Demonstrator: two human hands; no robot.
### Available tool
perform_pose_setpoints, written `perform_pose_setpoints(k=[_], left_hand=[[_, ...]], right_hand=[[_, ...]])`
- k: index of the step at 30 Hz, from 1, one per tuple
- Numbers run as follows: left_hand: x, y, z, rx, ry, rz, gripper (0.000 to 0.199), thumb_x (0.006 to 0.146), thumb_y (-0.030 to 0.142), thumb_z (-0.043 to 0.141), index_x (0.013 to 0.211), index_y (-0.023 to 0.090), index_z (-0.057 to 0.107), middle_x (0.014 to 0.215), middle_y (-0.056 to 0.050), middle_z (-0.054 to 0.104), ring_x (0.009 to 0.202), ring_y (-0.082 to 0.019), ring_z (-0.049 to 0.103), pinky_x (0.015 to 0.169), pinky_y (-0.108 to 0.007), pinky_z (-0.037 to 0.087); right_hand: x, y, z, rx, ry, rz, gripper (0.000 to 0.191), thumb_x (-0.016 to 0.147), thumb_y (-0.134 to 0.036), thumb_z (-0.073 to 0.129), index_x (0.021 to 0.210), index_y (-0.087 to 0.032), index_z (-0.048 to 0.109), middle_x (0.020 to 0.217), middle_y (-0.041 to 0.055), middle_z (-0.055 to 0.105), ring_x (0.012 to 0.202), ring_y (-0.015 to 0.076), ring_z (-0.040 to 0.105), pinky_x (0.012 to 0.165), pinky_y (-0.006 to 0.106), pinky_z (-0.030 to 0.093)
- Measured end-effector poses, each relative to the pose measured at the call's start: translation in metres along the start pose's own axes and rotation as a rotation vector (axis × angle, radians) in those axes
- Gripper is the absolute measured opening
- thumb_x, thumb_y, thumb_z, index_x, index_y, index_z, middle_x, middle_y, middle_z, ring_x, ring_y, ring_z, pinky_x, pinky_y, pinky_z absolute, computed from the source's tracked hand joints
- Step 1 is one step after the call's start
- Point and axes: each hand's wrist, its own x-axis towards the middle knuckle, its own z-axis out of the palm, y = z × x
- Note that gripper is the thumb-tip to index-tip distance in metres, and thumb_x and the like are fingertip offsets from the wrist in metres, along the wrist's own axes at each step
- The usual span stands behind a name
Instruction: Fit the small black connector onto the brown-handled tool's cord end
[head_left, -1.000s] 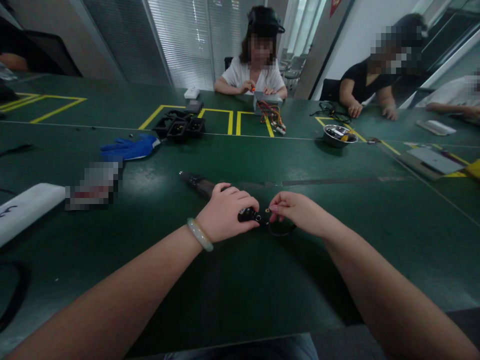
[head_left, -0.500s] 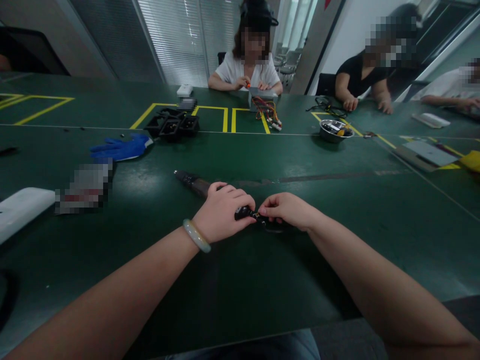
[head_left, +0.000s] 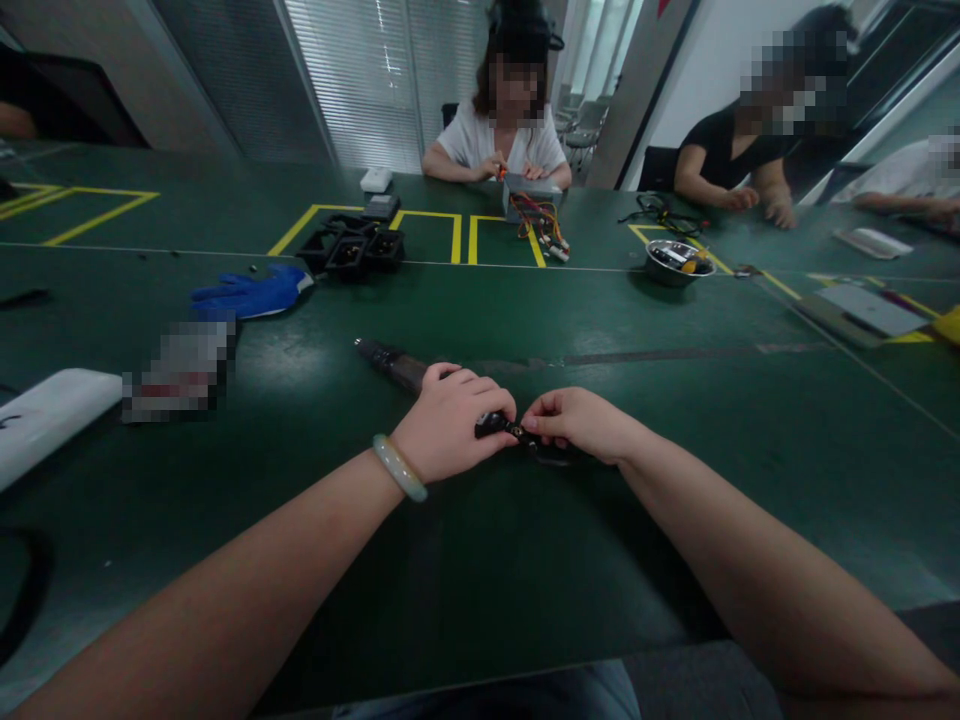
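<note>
A long dark tool, which looks like an electric screwdriver point(head_left: 405, 370), lies slantwise on the green table with its narrow tip pointing to the far left. My left hand point(head_left: 454, 425) is wrapped over its body and hides the middle part. The tool's rounded black end point(head_left: 491, 425) shows between my thumb and fingers. At that end, my right hand point(head_left: 574, 425) pinches a thin black cord point(head_left: 551, 457), whose curve passes beneath my fingers. Small bright bits show where cord and tool meet, too small to make out.
Left lie a blue glove point(head_left: 251, 292), a blurred-out flat item point(head_left: 184, 370) and a white device point(head_left: 56, 420). Farther off are black plastic parts point(head_left: 349, 245), a metal bowl point(head_left: 679, 262) of small items and a grey box with wires point(head_left: 531, 200). Several people sit across the table.
The view has shifted slightly, so everything sits a little farther right. Both hands keep the same hold on the screwdriver and its cord. Across the table, a co-worker's hand has lifted slightly.
</note>
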Motion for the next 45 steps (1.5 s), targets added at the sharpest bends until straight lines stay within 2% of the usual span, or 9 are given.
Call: perform_pose_setpoints(k=[4, 12, 24, 34, 39, 45], left_hand=[[0.000, -0.001, 0.000, -0.002, 0.001, 0.003, 0.020, 0.082, 0.045, 0.062, 0.091, 0.027, 0.061, 0.097, 0.003, 0.065, 0.099, -0.021, 0.053, 0.101, -0.046, 0.020], [0.000, -0.001, -0.001, -0.010, -0.006, 0.006, 0.021, 0.082, 0.046, 0.062, 0.092, 0.027, 0.062, 0.097, 0.002, 0.065, 0.098, -0.021, 0.053, 0.100, -0.044, 0.021], [0.000, -0.002, 0.000, -0.012, 0.001, 0.011, 0.022, 0.082, 0.047, 0.062, 0.092, 0.027, 0.062, 0.097, 0.002, 0.065, 0.097, -0.021, 0.053, 0.098, -0.044, 0.023], [0.001, -0.001, 0.000, -0.016, 0.001, -0.004, 0.021, 0.080, 0.046, 0.064, 0.091, 0.027, 0.061, 0.096, 0.003, 0.065, 0.097, -0.021, 0.054, 0.098, -0.044, 0.022], [0.001, -0.001, 0.000, -0.019, 0.004, -0.008, 0.022, 0.081, 0.046, 0.064, 0.091, 0.026, 0.062, 0.096, 0.002, 0.066, 0.097, -0.021, 0.053, 0.098, -0.044, 0.022], [0.001, -0.001, 0.000, -0.017, 0.000, -0.003, 0.022, 0.081, 0.047, 0.063, 0.090, 0.027, 0.061, 0.096, 0.002, 0.065, 0.097, -0.021, 0.053, 0.098, -0.044, 0.022]], right_hand=[[-0.001, 0.001, -0.001, -0.007, -0.001, -0.013, 0.019, 0.084, -0.032, 0.065, 0.086, -0.013, 0.068, 0.067, 0.0010, 0.061, 0.051, 0.0077, 0.047, 0.047, 0.018, 0.035], [-0.003, 0.002, 0.005, 0.088, -0.021, -0.043, 0.015, 0.083, -0.028, 0.063, 0.082, -0.013, 0.065, 0.066, 0.0003, 0.060, 0.056, 0.0090, 0.050, 0.052, 0.019, 0.037], [-0.003, 0.004, 0.006, 0.030, 0.022, 0.004, 0.016, 0.087, -0.029, 0.063, 0.085, -0.014, 0.066, 0.062, -0.0017, 0.058, 0.052, 0.0070, 0.049, 0.046, 0.016, 0.034], [-0.011, -0.010, 0.016, -0.060, 0.140, 0.064, 0.014, 0.091, -0.026, 0.060, 0.087, -0.014, 0.067, 0.061, -0.0010, 0.059, 0.050, 0.0076, 0.050, 0.042, 0.015, 0.035], [-0.011, -0.009, 0.019, -0.082, 0.218, 0.037, 0.011, 0.090, -0.023, 0.060, 0.087, -0.014, 0.067, 0.062, 0.0000, 0.060, 0.052, 0.0088, 0.053, 0.045, 0.016, 0.038], [-0.007, -0.004, 0.012, 0.059, 0.026, 0.013, 0.015, 0.089, -0.028, 0.062, 0.085, -0.014, 0.065, 0.061, -0.0007, 0.057, 0.050, 0.0075, 0.048, 0.044, 0.016, 0.035]])
